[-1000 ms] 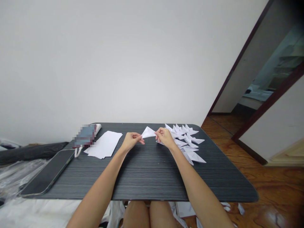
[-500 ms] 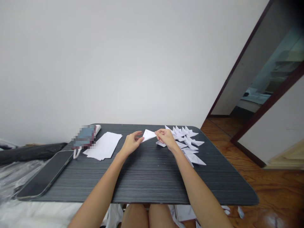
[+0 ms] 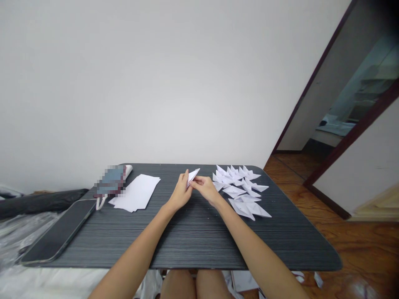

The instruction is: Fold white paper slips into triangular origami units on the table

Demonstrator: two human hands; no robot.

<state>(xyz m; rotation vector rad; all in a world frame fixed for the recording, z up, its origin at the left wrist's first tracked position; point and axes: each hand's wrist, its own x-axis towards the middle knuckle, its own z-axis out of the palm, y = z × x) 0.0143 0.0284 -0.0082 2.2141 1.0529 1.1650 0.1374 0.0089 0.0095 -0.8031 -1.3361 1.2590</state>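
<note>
A small folded white paper [image 3: 193, 175] with a pointed tip is held above the middle of the dark table [image 3: 199, 232]. My left hand [image 3: 181, 192] grips it from the left, with its fingers behind and its thumb in front. The fingertips of my right hand [image 3: 205, 187] pinch its lower right edge. Part of the paper is hidden by the fingers. Right of my hands lies a group of folded paper boats [image 3: 246, 187], several of them close together. To the left is a loose stack of white paper sheets [image 3: 139, 192].
A phone [image 3: 60, 230] lies at the table's left edge. Behind it is a blurred-out object [image 3: 110, 180] with a white loop. A white wall [image 3: 193, 83] rises behind the table. Paper scraps [image 3: 318, 279] lie on the wooden floor at right.
The folded paper has turned from a wide, flat triangle to a narrow, upward-pointing shape. My right hand has moved left and lower, closer to my left hand, uncovering more of the boats.
</note>
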